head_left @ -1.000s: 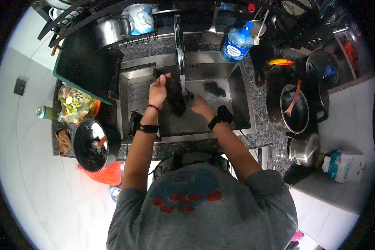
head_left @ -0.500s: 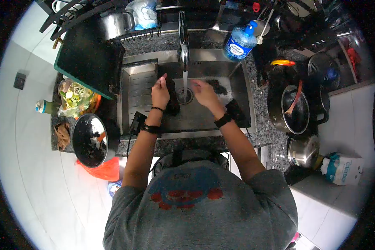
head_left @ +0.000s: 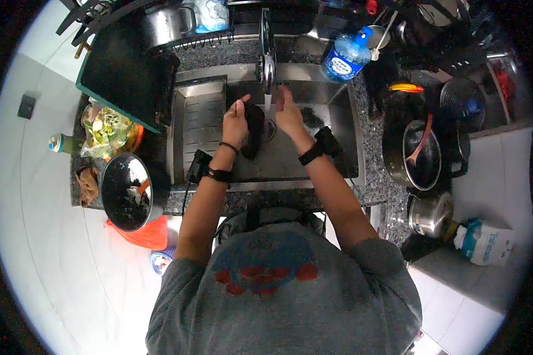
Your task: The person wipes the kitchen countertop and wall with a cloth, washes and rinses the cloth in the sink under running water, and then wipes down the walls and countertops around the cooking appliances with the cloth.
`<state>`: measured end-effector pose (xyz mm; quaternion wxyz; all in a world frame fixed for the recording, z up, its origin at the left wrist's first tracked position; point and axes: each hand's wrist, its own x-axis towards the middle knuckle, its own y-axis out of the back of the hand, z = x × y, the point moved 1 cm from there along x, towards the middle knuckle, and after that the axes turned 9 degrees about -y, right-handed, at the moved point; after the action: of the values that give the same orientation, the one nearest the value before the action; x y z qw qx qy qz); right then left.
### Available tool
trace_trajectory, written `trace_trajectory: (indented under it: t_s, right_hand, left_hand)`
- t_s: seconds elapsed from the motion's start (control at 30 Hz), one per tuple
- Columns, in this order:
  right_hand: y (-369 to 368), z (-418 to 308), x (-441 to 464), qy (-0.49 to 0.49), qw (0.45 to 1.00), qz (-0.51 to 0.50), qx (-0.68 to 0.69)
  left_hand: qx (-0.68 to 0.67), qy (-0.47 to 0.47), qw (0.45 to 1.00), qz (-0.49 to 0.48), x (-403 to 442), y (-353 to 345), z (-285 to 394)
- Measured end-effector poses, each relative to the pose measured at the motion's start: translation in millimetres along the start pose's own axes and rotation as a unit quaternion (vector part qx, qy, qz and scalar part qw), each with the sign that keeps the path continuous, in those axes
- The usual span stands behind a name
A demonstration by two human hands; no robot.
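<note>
A dark, elongated object [head_left: 253,131] hangs in the sink, its top edge gripped by my left hand [head_left: 236,124] with the thumb pressed to the fingers. My right hand [head_left: 288,115] is beside the running water under the faucet [head_left: 266,53]; its fingers are raised and blurred by motion, and whether they hold anything is unclear. Behind my right hand, a dark clump [head_left: 311,118] lies in the right part of the steel sink [head_left: 272,170]. The drain [head_left: 270,129] shows between my hands. What the dark object is made of is too dim to tell.
Left of the sink are a green-edged board [head_left: 121,112], a bag of vegetables [head_left: 106,131] and a dark pot [head_left: 127,201]. At the back right stands a blue soap bottle [head_left: 344,57]. A pan with a wooden spoon [head_left: 419,145] and a steel pot [head_left: 430,214] are further right.
My right hand came away from the dark object, moved right, then up toward the faucet stream. My left hand keeps hold of the object. The view has shifted slightly.
</note>
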<state>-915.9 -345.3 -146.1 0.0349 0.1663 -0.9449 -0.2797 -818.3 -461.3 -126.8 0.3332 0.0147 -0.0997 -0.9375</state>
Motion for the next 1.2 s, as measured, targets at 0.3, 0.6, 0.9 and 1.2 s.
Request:
trace_trajectory:
  t_s: [0.3, 0.6, 0.9, 1.2]
  right_hand:
    - [-25, 60, 15, 0.014, 0.878, -0.392, -0.275]
    - [-26, 39, 18, 0.126, 0.954, -0.177, -0.205]
    - [-8, 30, -53, 0.176, 0.962, -0.191, -0.087]
    - [-4, 81, 20, -0.093, 0.992, -0.070, 0.039]
  left_hand:
    - [-0.096, -0.100, 0.989, -0.049, 12, -7, -12]
    - [-0.164, 0.319, 0.927, -0.104, 31, -13, -68]
    - [-0.343, 0.417, 0.821, -0.186, 36, -58, -113]
    - [-0.446, 0.530, 0.697, -0.184, 22, -47, -144]
